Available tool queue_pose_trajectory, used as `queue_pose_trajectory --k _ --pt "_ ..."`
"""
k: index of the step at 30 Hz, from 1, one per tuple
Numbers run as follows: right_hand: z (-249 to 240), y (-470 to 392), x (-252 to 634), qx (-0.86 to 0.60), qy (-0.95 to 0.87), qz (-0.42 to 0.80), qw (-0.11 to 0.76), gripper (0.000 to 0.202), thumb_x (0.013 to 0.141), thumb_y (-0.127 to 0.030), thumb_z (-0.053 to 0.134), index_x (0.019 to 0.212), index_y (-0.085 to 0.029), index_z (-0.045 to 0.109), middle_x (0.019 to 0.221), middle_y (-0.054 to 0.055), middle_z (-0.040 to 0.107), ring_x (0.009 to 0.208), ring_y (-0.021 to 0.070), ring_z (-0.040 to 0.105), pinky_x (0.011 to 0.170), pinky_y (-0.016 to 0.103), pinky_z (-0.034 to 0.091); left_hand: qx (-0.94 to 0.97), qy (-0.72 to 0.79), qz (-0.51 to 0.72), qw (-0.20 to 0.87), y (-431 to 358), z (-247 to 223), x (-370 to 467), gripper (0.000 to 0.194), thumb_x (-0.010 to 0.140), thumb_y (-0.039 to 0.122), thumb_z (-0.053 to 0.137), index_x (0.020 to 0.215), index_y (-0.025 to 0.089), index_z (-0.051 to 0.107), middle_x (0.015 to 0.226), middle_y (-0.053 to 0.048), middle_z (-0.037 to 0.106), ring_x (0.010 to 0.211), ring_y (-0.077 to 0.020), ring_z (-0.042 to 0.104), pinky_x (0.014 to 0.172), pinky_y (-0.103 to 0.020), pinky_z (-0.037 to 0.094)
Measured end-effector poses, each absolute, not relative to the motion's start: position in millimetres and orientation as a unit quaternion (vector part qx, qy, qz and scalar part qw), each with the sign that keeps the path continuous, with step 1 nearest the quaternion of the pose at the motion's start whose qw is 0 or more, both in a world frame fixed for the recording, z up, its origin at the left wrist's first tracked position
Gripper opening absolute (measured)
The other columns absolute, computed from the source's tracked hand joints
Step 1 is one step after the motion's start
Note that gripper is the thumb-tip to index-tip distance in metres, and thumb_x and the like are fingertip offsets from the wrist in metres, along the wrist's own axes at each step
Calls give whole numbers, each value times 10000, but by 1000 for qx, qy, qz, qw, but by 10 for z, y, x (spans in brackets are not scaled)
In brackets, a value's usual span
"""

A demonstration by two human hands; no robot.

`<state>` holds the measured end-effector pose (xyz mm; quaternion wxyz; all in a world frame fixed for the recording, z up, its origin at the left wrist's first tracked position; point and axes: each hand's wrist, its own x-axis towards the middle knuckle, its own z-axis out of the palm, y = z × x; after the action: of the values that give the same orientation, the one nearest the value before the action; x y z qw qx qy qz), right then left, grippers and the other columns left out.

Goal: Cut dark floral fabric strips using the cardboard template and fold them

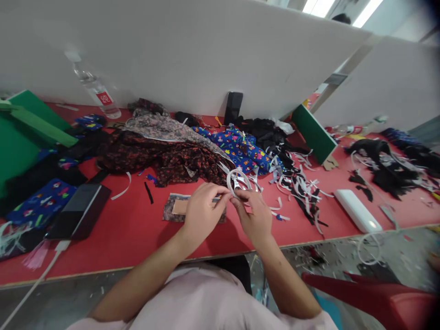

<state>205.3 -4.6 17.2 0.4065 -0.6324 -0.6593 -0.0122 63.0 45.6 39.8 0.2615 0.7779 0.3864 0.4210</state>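
Pale pink clothing [192,300] is nearest, close against the red table [134,229], which spreads beneath and around the dark floral cloth [185,160]. Right of that cloth lies a blue printed cloth [247,149], presumably pushed back to leave working room. In front of the dark floral cloth, towards its right end, the left hand [206,204] and right hand [252,213] meet, both narrowed to a fingertip pinch on a white loop [229,181]; something so thin probably needs fingertips rather than palms. Half under the left hand, in front of the dark cloth, a patterned patch [168,211] lies flat, perhaps for easy reach. Behind that cloth's right end, a phone [233,107] leans upright against the grey partition [154,55], likely for viewing.
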Motion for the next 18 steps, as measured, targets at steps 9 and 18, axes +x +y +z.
queue_pose_trajectory --k 9,18 --pt "388 -82 2273 -619 -667 158 383 120 856 -303 553 861 -194 603 886 50 604 778 153 572 647 252 446 773 385 376 335 421 422 494 115 863 262 508 814 181 573 794 0 623 797 -127 570 736 -239 425" --pt "733 14 2253 -571 -674 454 114 147 811 -313 543 805 -186 616 701 -20 600 610 100 510 569 211 373 694 466 387 389 523 314 -65 207 847 294 520 1023 194 565 895 -8 654 825 -131 617 748 -243 475"
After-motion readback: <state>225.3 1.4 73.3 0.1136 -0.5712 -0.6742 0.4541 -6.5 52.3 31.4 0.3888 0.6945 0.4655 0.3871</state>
